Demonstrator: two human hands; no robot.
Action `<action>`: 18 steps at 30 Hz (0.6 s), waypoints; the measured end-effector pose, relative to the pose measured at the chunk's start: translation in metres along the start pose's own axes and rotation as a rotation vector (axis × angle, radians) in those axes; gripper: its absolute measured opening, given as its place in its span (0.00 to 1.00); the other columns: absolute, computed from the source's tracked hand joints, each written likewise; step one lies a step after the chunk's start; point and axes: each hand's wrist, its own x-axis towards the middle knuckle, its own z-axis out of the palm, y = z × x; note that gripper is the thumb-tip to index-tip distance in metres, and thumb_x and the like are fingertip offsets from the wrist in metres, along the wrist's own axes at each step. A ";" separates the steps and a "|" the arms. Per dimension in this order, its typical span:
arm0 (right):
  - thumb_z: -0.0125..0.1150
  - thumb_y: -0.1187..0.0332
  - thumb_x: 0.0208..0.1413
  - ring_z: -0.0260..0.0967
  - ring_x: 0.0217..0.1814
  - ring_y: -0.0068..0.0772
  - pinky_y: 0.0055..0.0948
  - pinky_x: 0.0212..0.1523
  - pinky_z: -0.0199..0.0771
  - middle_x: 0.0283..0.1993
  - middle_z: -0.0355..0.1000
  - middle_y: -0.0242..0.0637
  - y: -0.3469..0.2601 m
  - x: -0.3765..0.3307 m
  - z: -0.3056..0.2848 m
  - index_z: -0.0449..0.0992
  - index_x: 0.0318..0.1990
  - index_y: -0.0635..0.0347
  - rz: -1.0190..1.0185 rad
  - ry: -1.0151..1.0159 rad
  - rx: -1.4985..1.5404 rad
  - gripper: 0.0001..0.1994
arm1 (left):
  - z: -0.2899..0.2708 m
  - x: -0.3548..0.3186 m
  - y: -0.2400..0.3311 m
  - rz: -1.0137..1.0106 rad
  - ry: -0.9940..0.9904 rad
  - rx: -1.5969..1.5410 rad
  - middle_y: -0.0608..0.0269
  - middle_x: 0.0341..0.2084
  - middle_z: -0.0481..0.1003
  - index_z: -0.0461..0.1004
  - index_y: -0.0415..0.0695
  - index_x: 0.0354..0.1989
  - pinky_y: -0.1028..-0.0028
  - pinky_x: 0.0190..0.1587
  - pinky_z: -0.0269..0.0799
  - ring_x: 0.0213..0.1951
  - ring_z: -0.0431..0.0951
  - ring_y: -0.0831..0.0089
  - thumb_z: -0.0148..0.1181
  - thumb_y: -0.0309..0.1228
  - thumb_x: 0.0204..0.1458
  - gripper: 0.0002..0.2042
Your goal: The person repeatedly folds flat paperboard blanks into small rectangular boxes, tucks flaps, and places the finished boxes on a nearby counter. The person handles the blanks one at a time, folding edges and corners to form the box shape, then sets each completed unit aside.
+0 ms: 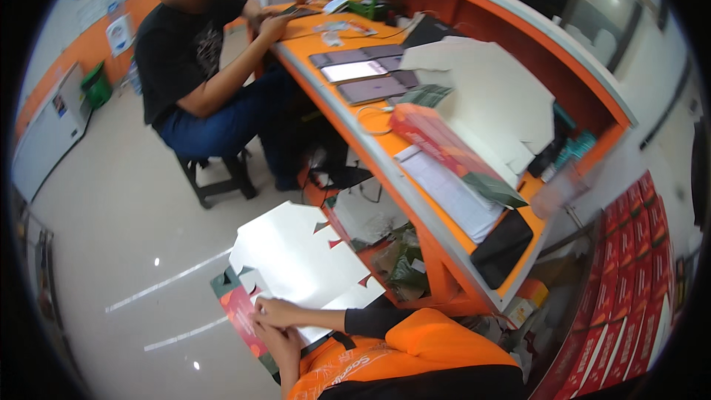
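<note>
A flat, unfolded cardboard box (296, 252), white inside and red and green outside, lies across my lap, its far end standing out over the floor. Curved slots and small tabs are cut along its edges. My right hand (277, 313) comes across in a black sleeve, its fingers curled at the red edge panel. Just below it, my left hand (281, 346) grips the same panel from the near side. The two hands almost touch, and their fingertips are partly hidden. Both are closed on the cardboard.
An orange desk (455, 215) on my right carries another partly folded box (444, 141), papers (455, 192), a black pouch (503, 248) and several tablets (370, 89). A person (200, 67) sits on a stool beyond. Stacked red boxes (618, 281) stand at far right.
</note>
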 end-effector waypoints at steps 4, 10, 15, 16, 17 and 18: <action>0.61 0.56 0.48 0.67 0.15 0.34 0.30 0.18 0.66 0.15 0.68 0.42 -0.010 0.003 -0.016 0.63 0.39 0.65 0.164 0.012 0.176 0.22 | 0.003 -0.006 -0.002 -0.128 0.081 0.037 0.40 0.51 0.60 0.49 0.29 0.59 0.58 0.55 0.57 0.51 0.62 0.46 0.57 0.21 0.39 0.36; 0.63 0.52 0.43 0.72 0.26 0.46 0.36 0.29 0.70 0.24 0.71 0.48 -0.001 0.007 -0.009 0.64 0.37 0.62 0.028 0.185 -0.139 0.24 | 0.012 -0.011 -0.021 -0.249 0.127 -0.294 0.45 0.48 0.61 0.48 0.29 0.60 0.63 0.52 0.59 0.49 0.63 0.52 0.63 0.24 0.39 0.39; 0.61 0.50 0.43 0.73 0.29 0.53 0.42 0.30 0.74 0.26 0.72 0.53 -0.025 0.003 -0.019 0.60 0.40 0.66 0.082 0.215 -0.428 0.29 | 0.006 0.002 -0.005 -0.223 0.082 -0.091 0.47 0.43 0.62 0.50 0.31 0.58 0.62 0.49 0.60 0.45 0.63 0.54 0.65 0.24 0.37 0.38; 0.61 0.50 0.43 0.73 0.28 0.53 0.43 0.31 0.74 0.26 0.72 0.54 -0.026 0.003 -0.021 0.59 0.41 0.66 0.094 0.232 -0.441 0.29 | 0.005 0.002 -0.005 -0.231 0.073 -0.090 0.48 0.43 0.62 0.51 0.31 0.58 0.61 0.49 0.60 0.45 0.63 0.53 0.65 0.24 0.37 0.38; 0.61 0.50 0.42 0.74 0.28 0.53 0.43 0.31 0.74 0.26 0.72 0.56 -0.024 0.004 -0.021 0.59 0.41 0.67 0.078 0.228 -0.433 0.29 | 0.006 0.002 -0.004 -0.225 0.077 -0.072 0.48 0.42 0.62 0.51 0.31 0.58 0.62 0.48 0.61 0.44 0.64 0.54 0.64 0.24 0.37 0.38; 0.60 0.51 0.42 0.74 0.28 0.53 0.43 0.31 0.74 0.27 0.72 0.55 -0.026 0.005 -0.023 0.59 0.41 0.67 0.099 0.212 -0.423 0.29 | 0.006 0.002 -0.003 -0.219 0.085 -0.054 0.48 0.42 0.62 0.51 0.32 0.58 0.62 0.47 0.62 0.44 0.64 0.54 0.64 0.23 0.37 0.37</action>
